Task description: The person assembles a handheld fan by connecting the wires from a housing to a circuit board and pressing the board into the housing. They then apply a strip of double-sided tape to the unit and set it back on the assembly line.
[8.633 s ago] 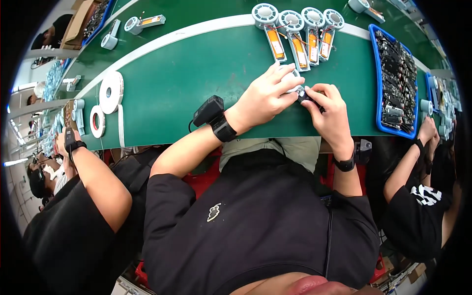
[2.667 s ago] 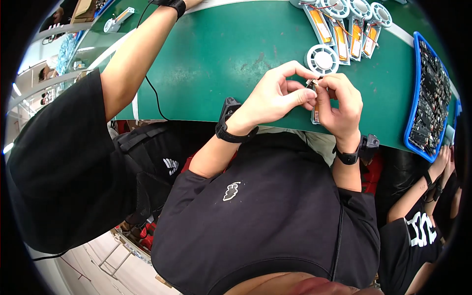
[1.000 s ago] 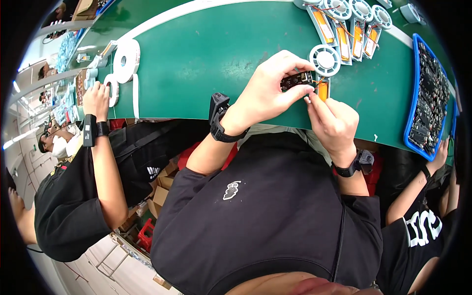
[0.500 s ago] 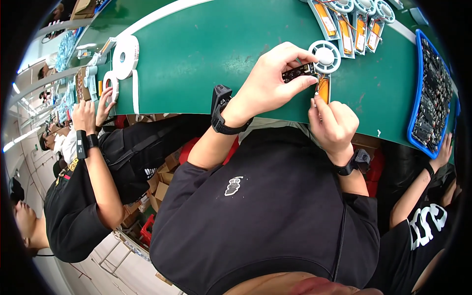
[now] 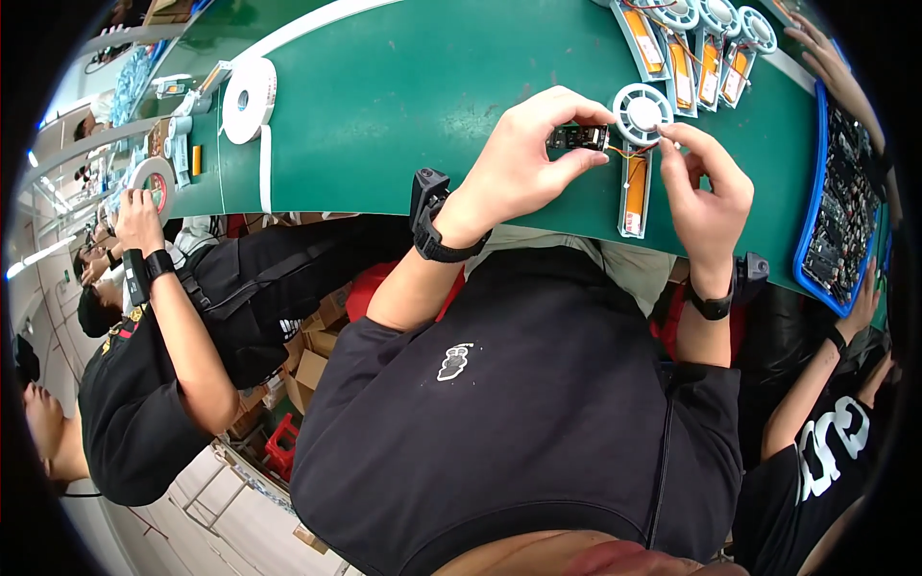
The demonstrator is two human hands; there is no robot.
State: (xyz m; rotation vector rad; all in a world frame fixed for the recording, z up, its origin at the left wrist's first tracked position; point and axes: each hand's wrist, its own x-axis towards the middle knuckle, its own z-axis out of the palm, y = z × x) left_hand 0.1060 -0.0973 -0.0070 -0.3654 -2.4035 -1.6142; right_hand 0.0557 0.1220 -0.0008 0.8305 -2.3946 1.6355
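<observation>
White tape (image 5: pixel 261 96) lay rolled at the left of the green tabletop (image 5: pixel 413 115). Next, the left hand (image 5: pixel 523 154) gripped a dark circuit board (image 5: pixel 578 138) between thumb and fingers. Thin wires (image 5: pixel 624 152) ran from it to a pale-blue fan unit (image 5: pixel 634 202) (round grille outward, orange strip along its handle). At the grille's right edge, the right hand (image 5: pixel 706 187) had thumb and forefinger close together, perhaps on a wire; I couldn't tell. Four similar units (image 5: pixel 709 72) lay beyond, then a blue tray (image 5: pixel 814 206).

Light is bright and even, with lamps (image 5: pixel 41 262) glaring at far left and a faint sheen on the counter (image 5: pixel 384 163). Fisheye distortion bends the white strip (image 5: pixel 317 22); corners go black.
</observation>
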